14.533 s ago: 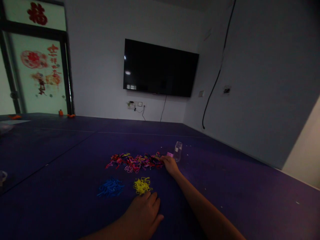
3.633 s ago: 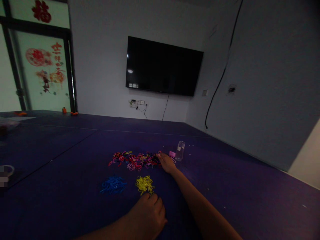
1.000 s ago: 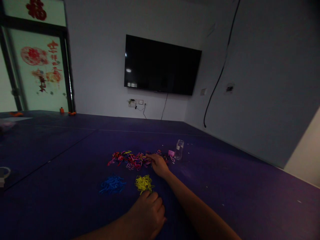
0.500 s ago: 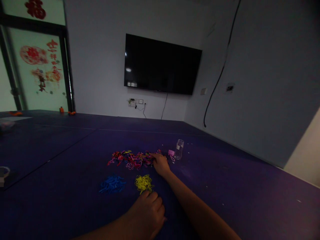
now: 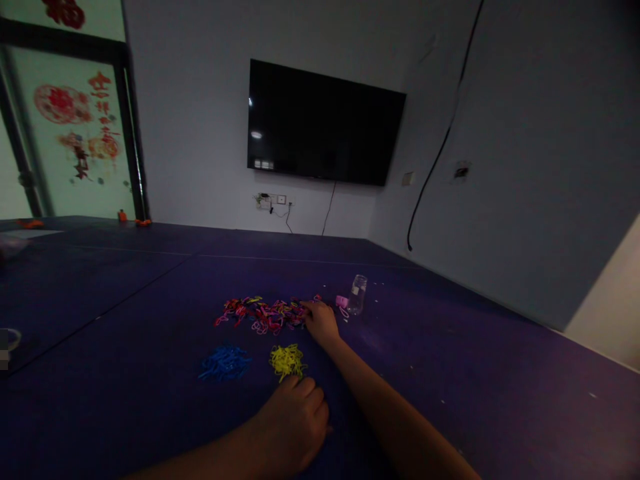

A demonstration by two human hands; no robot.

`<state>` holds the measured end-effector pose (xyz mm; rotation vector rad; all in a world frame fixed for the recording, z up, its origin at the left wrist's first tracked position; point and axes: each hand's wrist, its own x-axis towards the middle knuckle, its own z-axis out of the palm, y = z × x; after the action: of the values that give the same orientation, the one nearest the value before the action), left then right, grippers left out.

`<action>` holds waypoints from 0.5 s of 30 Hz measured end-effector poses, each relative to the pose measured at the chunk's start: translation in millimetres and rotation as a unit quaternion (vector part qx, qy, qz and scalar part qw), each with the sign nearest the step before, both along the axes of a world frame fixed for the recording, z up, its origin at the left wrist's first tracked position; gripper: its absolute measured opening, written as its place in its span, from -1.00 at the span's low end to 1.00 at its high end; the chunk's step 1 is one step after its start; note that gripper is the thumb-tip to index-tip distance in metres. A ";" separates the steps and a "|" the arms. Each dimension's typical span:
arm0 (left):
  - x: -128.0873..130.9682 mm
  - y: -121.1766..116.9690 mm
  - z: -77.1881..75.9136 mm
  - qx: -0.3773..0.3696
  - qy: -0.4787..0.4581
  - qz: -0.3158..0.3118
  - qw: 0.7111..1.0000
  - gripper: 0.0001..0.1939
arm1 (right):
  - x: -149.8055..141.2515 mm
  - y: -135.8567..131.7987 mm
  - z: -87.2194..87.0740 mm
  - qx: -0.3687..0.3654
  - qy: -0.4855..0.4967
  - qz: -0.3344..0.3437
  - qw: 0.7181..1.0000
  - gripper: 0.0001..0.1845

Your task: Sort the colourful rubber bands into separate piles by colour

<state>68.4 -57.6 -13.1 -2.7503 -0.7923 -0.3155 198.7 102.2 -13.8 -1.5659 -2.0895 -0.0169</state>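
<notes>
A loose, elongated heap of mixed elastic bands (image 5: 273,317), mostly red, pink and dark with a few yellow ones, is spread across the purple surface (image 5: 400,373). Its right end is reached by the right hand (image 5: 321,321), which is laid palm down there. The fingers (image 5: 309,306) of that hand are partly extended, with the index finger pointed leftward over the bands; whether a band is gripped between them cannot be told, as the undersides are hidden.

Nearer to the person, two sorted piles are seen: a blue pile of bands (image 5: 225,363) on the left and a yellow pile of bands (image 5: 287,361) to the right of it, with a gap left between them. The left hand (image 5: 295,423) is rested at the near edge of the yellow pile, its fingers curled under; whether anything is held inside cannot be seen.

Just beyond the right hand, a transparent bottle (image 5: 357,297) is stood on the surface, marked with a small white patch. Beside it a small pink object (image 5: 342,301) and a pale pink loop (image 5: 344,312) are placed. On the far wall a dark television (image 5: 325,127) is mounted.
</notes>
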 end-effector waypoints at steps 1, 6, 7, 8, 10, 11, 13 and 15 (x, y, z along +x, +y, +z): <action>0.1 -0.2 0.9 -0.003 0.003 0.001 1.000 -0.83 | -0.5 0.5 -0.1 0.000 -0.003 -0.003 1.000 -0.56; -0.8 -2.4 4.5 -0.011 0.006 -0.001 1.000 -0.86 | -2.4 2.7 -1.8 0.011 -0.030 0.000 0.999 -0.58; -1.0 -3.1 5.1 -0.013 0.005 0.001 1.000 -0.86 | -2.5 2.9 -2.2 0.014 -0.032 0.001 0.999 -0.57; -1.1 -3.8 5.5 -0.014 0.003 0.003 1.000 -0.86 | -2.4 3.0 -2.6 0.017 -0.032 0.000 0.999 -0.57; -1.2 -5.0 5.9 -0.013 -0.001 0.005 1.000 -0.86 | -1.6 3.3 -3.0 0.021 -0.029 -0.008 0.999 -0.55; -1.2 -5.3 5.8 -0.012 -0.002 0.005 1.000 -0.86 | -1.0 3.7 -3.1 0.023 -0.026 -0.010 0.999 -0.55; -1.2 -5.2 5.2 -0.010 0.000 0.003 1.000 -0.86 | 0.4 4.9 -3.3 0.028 -0.020 -0.013 0.999 -0.54; -1.2 -4.5 4.3 -0.007 0.001 0.002 1.000 -0.86 | 1.7 6.3 -3.6 0.031 -0.013 -0.019 0.999 -0.55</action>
<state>67.3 -62.1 -8.8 -2.7618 -0.8028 -0.3065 200.4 108.5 -17.4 -1.5758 -2.0590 -0.1142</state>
